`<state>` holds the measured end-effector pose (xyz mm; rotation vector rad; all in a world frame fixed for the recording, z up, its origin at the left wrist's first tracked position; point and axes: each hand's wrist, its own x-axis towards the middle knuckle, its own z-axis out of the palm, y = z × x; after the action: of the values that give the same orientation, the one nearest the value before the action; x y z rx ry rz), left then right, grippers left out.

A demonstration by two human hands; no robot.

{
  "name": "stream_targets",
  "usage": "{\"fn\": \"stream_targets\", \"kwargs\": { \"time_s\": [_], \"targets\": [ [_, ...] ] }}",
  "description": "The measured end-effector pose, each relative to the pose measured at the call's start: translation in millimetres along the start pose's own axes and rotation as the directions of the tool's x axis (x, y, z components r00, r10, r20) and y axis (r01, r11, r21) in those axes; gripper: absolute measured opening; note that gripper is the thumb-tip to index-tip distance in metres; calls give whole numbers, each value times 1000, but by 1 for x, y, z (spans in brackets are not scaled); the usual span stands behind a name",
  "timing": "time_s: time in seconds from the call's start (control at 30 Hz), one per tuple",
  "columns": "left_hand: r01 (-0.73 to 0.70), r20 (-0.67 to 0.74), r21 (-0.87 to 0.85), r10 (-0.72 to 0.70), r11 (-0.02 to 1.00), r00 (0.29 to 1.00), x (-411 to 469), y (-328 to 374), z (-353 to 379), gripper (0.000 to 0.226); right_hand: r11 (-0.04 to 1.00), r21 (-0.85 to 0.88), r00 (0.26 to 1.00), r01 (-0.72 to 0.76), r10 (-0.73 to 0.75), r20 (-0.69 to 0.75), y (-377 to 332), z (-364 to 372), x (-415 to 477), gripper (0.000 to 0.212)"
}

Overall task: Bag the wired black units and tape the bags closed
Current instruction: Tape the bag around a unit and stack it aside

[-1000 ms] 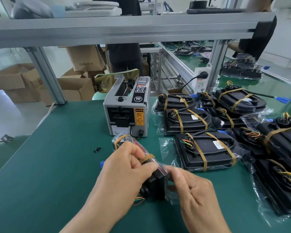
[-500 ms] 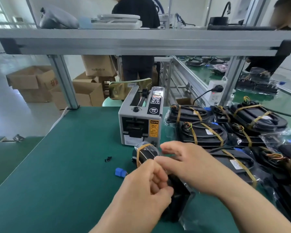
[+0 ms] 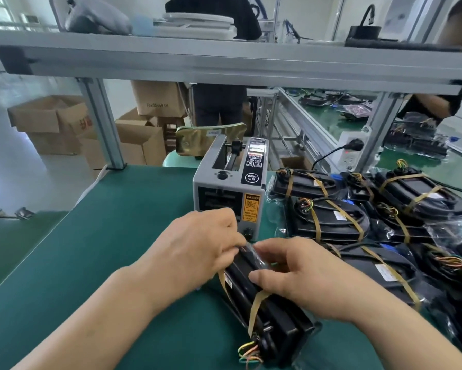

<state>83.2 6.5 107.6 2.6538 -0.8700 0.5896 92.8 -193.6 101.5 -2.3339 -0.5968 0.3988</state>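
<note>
I see the unit (image 3: 278, 324) lying at a slant in the lower centre of the frame on the green worktop (image 3: 91, 249). Its coloured wires (image 3: 248, 353) poke out at the end nearest the bottom edge. A tan band (image 3: 253, 308) crosses its body. At its upper end the clear bag (image 3: 255, 256) shows as a crinkled film.

My left grip (image 3: 197, 249) comes in from the lower left, fingers curled tight, pinching that film at the unit's upper end. My right grip (image 3: 312, 281) comes in from the lower right, wrapped over the unit: fingers curled across its top, thumb against its side. The two almost meet at the film.

Just behind them, at centre frame, stands the grey tape dispenser (image 3: 229, 188). To the right of the frame, bagged and banded units (image 3: 328, 220) lie packed close together. A metal shelf (image 3: 224, 62) spans the upper part of the frame, and cartons (image 3: 50, 116) sit on the floor at centre left.
</note>
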Motion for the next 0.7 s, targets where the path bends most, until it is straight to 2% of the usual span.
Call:
{"fn": "stream_targets", "kwargs": {
  "time_s": [0.07,0.13,0.27,0.37,0.47,0.53,0.57,0.6,0.63,0.67,0.7],
  "targets": [
    [-54,6,85,54,995,999,4,-2,-1,16,1000,-16,1000,-9,9,0,-2,-1,1,40],
    [-61,19,100,59,993,998,6,-4,-1,18,999,-45,1000,-19,19,-4,-4,-1,2,43],
    [-18,29,39,17,999,999,8,-7,3,14,996,-91,1000,-26,27,10,-8,-4,5,26],
    [50,32,2,-50,999,998,7,-7,8,13,988,-153,999,-20,26,36,-10,-7,6,26],
    [66,29,-71,-64,995,998,5,-6,12,12,964,-266,995,-18,-9,-102,-14,-1,10,36],
    [111,27,-185,-108,976,994,4,-9,16,11,938,-342,975,-49,-30,-221,-16,5,14,45],
    [201,19,-297,-205,934,979,4,-11,18,12,928,-368,967,-58,-39,-252,-16,8,16,45],
    [332,17,-425,-360,842,933,5,-14,21,14,922,-383,963,-61,-47,-266,-16,10,18,44],
    [472,30,-537,-543,699,839,7,-19,23,14,920,-388,961,-61,-51,-273,-16,11,18,43],
    [583,73,-633,-710,509,700,10,-25,27,12,920,-387,959,-63,-51,-279,-15,11,17,42],
    [636,165,-718,-819,282,550,13,-32,32,10,919,-389,956,-66,-54,-290,-15,12,16,41]
  ]
}}
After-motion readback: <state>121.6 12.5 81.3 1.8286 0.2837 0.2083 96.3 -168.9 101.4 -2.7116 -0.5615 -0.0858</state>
